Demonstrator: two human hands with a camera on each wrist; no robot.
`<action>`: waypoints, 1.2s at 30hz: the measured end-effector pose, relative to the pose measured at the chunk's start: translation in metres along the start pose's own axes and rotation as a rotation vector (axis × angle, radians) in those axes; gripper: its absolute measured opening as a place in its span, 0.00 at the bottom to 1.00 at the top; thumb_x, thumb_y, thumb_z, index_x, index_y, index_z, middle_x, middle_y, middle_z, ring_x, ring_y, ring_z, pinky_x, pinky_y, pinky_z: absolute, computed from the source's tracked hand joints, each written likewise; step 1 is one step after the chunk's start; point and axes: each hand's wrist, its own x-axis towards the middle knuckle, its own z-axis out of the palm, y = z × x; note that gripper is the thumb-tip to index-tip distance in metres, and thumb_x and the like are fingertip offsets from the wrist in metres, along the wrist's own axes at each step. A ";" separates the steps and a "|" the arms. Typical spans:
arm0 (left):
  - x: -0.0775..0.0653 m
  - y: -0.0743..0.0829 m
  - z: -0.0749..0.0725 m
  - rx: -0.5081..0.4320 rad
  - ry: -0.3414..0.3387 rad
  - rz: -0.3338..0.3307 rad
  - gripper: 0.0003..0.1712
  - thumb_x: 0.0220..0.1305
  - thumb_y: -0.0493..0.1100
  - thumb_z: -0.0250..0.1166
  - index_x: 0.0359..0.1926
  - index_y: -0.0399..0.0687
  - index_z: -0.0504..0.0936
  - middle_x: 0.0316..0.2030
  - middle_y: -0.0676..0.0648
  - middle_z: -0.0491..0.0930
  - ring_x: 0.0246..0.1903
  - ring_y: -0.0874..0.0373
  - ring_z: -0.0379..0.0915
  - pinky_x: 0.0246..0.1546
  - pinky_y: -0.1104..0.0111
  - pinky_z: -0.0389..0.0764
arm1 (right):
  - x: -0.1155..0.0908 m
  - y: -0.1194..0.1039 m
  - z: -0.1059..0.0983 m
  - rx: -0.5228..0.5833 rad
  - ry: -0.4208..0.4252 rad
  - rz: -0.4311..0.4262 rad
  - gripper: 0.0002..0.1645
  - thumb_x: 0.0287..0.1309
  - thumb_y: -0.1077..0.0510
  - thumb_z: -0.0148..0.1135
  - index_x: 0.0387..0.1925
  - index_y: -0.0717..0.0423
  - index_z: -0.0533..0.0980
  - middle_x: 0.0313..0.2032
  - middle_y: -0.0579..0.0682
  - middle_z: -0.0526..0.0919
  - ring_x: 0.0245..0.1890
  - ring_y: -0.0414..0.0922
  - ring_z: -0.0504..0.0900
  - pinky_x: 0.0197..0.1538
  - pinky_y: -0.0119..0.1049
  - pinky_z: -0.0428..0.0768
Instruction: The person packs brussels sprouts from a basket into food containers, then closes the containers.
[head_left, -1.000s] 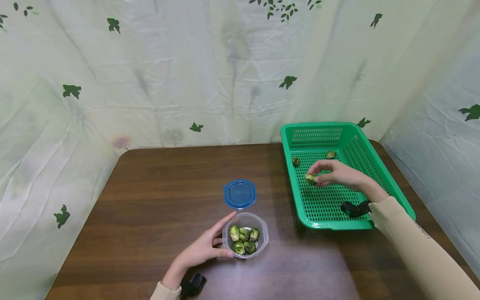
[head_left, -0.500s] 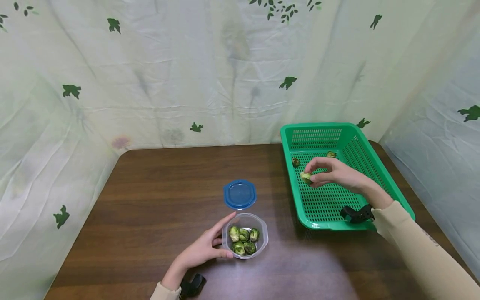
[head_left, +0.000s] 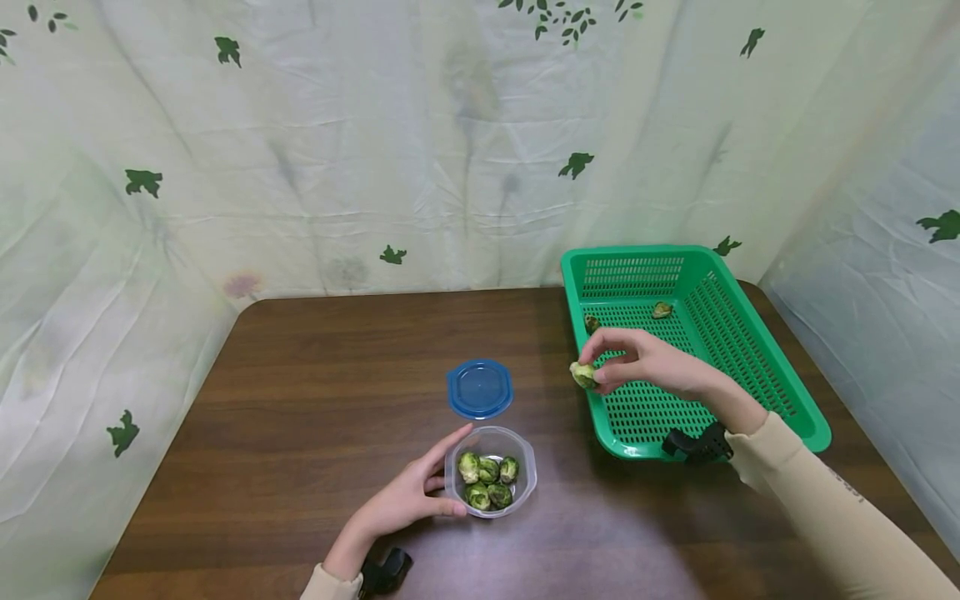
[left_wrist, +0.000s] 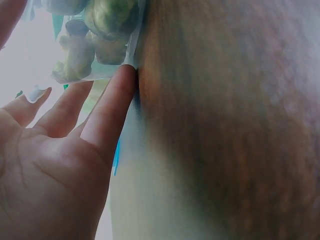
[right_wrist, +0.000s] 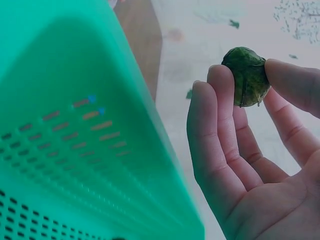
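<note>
In the head view, my right hand (head_left: 652, 367) pinches a Brussels sprout (head_left: 583, 375) between thumb and fingertips, over the left rim of a green basket (head_left: 780, 358). The right wrist view shows this dark green sprout (right_wrist: 246, 77) held above the rim. My left hand (head_left: 412, 492) rests against the left side of a clear plastic container (head_left: 528, 483), thumb and index spread along it, fingers fairly straight. Inside are several Brussels sprouts (head_left: 487, 471). In the left wrist view, fingertips (left_wrist: 125, 82) touch the container's wall.
A blue lid (head_left: 481, 389) lies on the wooden table (head_left: 337, 367) just behind the container. Two more sprouts stay in the basket, one at the back (head_left: 662, 310) and one by the left wall (head_left: 592, 323), partly hidden by the hand. A patterned curtain (head_left: 450, 167) surrounds the table.
My right hand has carried the pinched sprout left, from inside the basket to over its left rim. The left hand and container have stayed still.
</note>
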 end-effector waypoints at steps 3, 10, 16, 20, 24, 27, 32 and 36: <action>0.000 0.000 0.000 0.002 0.001 0.006 0.55 0.55 0.37 0.71 0.75 0.51 0.45 0.70 0.33 0.49 0.62 0.40 0.62 0.55 0.63 0.73 | 0.002 -0.002 0.007 -0.005 -0.016 0.005 0.12 0.64 0.65 0.58 0.48 0.66 0.72 0.44 0.63 0.75 0.37 0.60 0.80 0.45 0.52 0.81; 0.000 0.000 0.000 -0.002 -0.004 0.008 0.55 0.56 0.37 0.71 0.75 0.50 0.45 0.70 0.33 0.49 0.61 0.39 0.62 0.54 0.64 0.74 | 0.008 -0.002 0.024 0.014 -0.077 -0.016 0.11 0.64 0.66 0.57 0.47 0.65 0.72 0.45 0.63 0.75 0.36 0.61 0.79 0.44 0.53 0.81; 0.000 -0.001 0.000 -0.006 -0.003 0.008 0.55 0.56 0.36 0.71 0.75 0.49 0.45 0.70 0.33 0.49 0.62 0.40 0.61 0.54 0.64 0.74 | 0.014 0.001 0.038 0.036 -0.121 -0.030 0.10 0.64 0.67 0.56 0.46 0.65 0.73 0.47 0.62 0.77 0.38 0.56 0.80 0.44 0.55 0.80; 0.000 -0.001 0.000 -0.003 -0.002 0.007 0.55 0.56 0.36 0.71 0.75 0.50 0.45 0.70 0.33 0.50 0.61 0.40 0.62 0.54 0.64 0.74 | 0.017 0.003 0.046 0.035 -0.145 -0.025 0.10 0.63 0.67 0.56 0.46 0.65 0.73 0.48 0.60 0.78 0.37 0.57 0.80 0.44 0.55 0.80; 0.000 -0.001 0.000 0.000 -0.003 0.003 0.54 0.57 0.36 0.70 0.76 0.51 0.45 0.71 0.34 0.48 0.61 0.40 0.62 0.55 0.64 0.73 | 0.020 0.006 0.053 0.043 -0.163 -0.018 0.10 0.63 0.68 0.56 0.46 0.65 0.73 0.47 0.60 0.78 0.37 0.57 0.80 0.44 0.55 0.80; 0.000 -0.001 0.000 0.002 -0.002 -0.004 0.54 0.57 0.36 0.70 0.76 0.53 0.46 0.71 0.36 0.47 0.61 0.40 0.62 0.54 0.64 0.73 | 0.023 0.008 0.059 0.041 -0.173 -0.020 0.10 0.62 0.68 0.56 0.45 0.65 0.74 0.45 0.59 0.78 0.35 0.57 0.80 0.43 0.55 0.80; 0.000 -0.001 0.000 0.012 0.005 -0.013 0.53 0.57 0.37 0.70 0.75 0.55 0.46 0.72 0.36 0.47 0.62 0.40 0.62 0.55 0.65 0.73 | 0.028 0.012 0.069 0.015 -0.183 -0.019 0.09 0.62 0.68 0.57 0.44 0.66 0.74 0.43 0.57 0.79 0.33 0.52 0.82 0.41 0.49 0.82; 0.000 -0.001 0.000 0.027 0.010 -0.017 0.53 0.57 0.37 0.70 0.75 0.55 0.46 0.72 0.36 0.47 0.62 0.41 0.61 0.55 0.65 0.72 | 0.032 0.015 0.078 0.005 -0.185 -0.001 0.09 0.62 0.67 0.58 0.44 0.65 0.75 0.40 0.56 0.79 0.33 0.51 0.82 0.40 0.47 0.83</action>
